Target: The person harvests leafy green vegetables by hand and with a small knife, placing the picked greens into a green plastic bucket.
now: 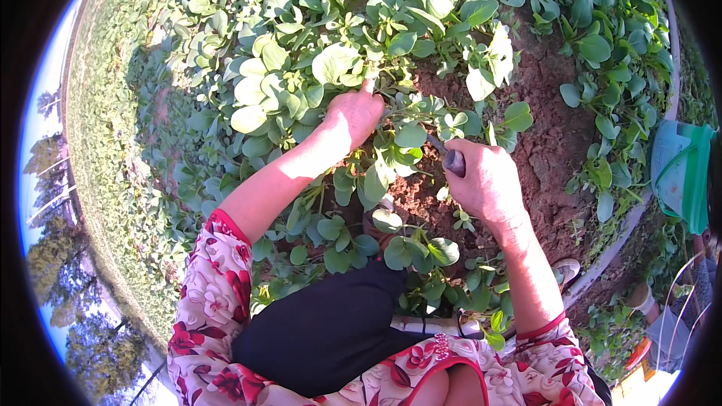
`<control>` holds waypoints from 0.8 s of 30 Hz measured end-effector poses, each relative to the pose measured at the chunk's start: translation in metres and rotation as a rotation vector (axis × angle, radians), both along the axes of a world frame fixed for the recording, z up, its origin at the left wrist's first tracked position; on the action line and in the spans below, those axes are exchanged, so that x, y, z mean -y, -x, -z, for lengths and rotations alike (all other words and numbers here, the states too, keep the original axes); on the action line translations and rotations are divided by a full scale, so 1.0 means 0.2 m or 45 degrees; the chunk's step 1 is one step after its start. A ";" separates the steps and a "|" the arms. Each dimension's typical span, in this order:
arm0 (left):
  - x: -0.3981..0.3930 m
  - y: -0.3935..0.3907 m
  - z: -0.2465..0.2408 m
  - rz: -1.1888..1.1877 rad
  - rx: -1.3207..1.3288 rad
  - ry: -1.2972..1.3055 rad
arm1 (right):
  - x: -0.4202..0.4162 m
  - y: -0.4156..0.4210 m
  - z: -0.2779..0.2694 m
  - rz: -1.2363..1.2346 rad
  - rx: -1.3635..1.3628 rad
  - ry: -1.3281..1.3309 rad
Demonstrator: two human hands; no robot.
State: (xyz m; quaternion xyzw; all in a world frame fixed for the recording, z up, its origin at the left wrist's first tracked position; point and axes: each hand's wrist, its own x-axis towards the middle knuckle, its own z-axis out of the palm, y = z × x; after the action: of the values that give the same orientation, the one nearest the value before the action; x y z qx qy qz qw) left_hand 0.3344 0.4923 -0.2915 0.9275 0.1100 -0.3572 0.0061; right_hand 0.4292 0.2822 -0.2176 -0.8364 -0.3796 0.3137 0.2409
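My left hand (356,115) reaches into the leafy green plants (271,90), its knuckles up and one finger extended toward a stem. Leaves and the back of the hand hide whether it grips anything. In my right hand (488,183) is a short-handled tool (454,163) with a rounded handle end and a dark metal shank. The shank runs up and left under the leaves, so its working end is hidden. Between and below my hands grow more broad-leaved plants (410,136), with reddish-brown soil (417,192) showing among them.
A white bucket with green trim (674,172) stands at the far right. A pale pipe or edging strip (615,248) curves beside the bed. Part of another person (668,332) appears at lower right, near thin curved rods. Trees (53,231) border the field at left.
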 end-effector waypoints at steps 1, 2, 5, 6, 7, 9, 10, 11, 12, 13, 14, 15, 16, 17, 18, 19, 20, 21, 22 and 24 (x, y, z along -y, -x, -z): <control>-0.02 0.04 0.02 0.021 0.064 0.002 | 0.00 0.02 0.00 -0.004 0.045 -0.073; -0.03 0.06 0.04 0.017 0.110 0.007 | 0.00 0.03 -0.03 -0.019 0.066 -0.069; -0.06 0.12 0.07 0.024 0.196 -0.005 | 0.02 0.01 -0.17 -0.026 0.077 -0.061; -0.07 0.15 0.10 -0.106 0.205 -0.003 | 0.03 0.01 -0.20 0.055 0.016 -0.079; -0.06 0.14 0.12 -0.228 0.228 0.011 | 0.05 0.00 -0.22 0.131 -0.005 -0.139; -0.07 0.17 0.15 -0.174 0.270 0.002 | 0.05 -0.02 -0.24 0.292 -0.086 -0.235; -0.06 0.16 0.13 -0.143 0.284 0.016 | 0.04 -0.03 -0.23 0.280 -0.040 -0.235; -0.05 0.16 0.13 -0.113 0.298 0.029 | 0.02 -0.03 -0.21 0.268 0.004 -0.236; -0.04 0.16 0.12 -0.085 0.311 0.042 | 0.00 -0.04 -0.18 0.253 0.049 -0.236; -0.05 0.15 0.11 -0.083 0.239 0.009 | -0.03 -0.05 -0.13 0.127 0.122 -0.176; -0.05 0.14 0.11 -0.073 0.256 -0.008 | -0.07 -0.05 -0.09 0.037 0.124 -0.113; -0.06 0.14 0.11 -0.063 0.274 -0.025 | -0.09 -0.05 -0.02 -0.017 0.139 -0.142; -0.07 0.14 0.11 -0.057 0.287 -0.044 | -0.11 -0.04 0.04 -0.074 0.149 -0.173; -0.07 0.13 0.11 -0.068 0.304 -0.072 | -0.13 -0.02 0.09 -0.088 0.175 -0.155; -0.07 0.13 0.12 -0.068 0.321 -0.077 | -0.14 -0.01 0.12 -0.101 0.202 -0.136; -0.07 0.14 0.13 -0.072 0.335 -0.092 | -0.16 0.01 0.15 -0.117 0.225 -0.128; -0.07 0.15 0.13 -0.075 0.349 -0.107 | -0.17 0.02 0.17 -0.119 0.217 -0.147; -0.07 0.16 0.14 -0.087 0.411 -0.095 | -0.18 0.03 0.18 -0.119 0.210 -0.166; -0.07 0.17 0.14 -0.096 0.479 -0.077 | -0.19 0.04 0.19 -0.115 0.209 -0.179; -0.06 0.16 0.15 -0.100 0.590 -0.061 | -0.21 0.06 0.21 -0.171 0.282 -0.145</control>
State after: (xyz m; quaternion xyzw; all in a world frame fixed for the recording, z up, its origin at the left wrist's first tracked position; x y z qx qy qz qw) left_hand 0.3017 0.5037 -0.3209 0.9796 0.1499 -0.1315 0.0231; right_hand 0.4181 0.3247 -0.2586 -0.8235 -0.4763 0.2127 0.2231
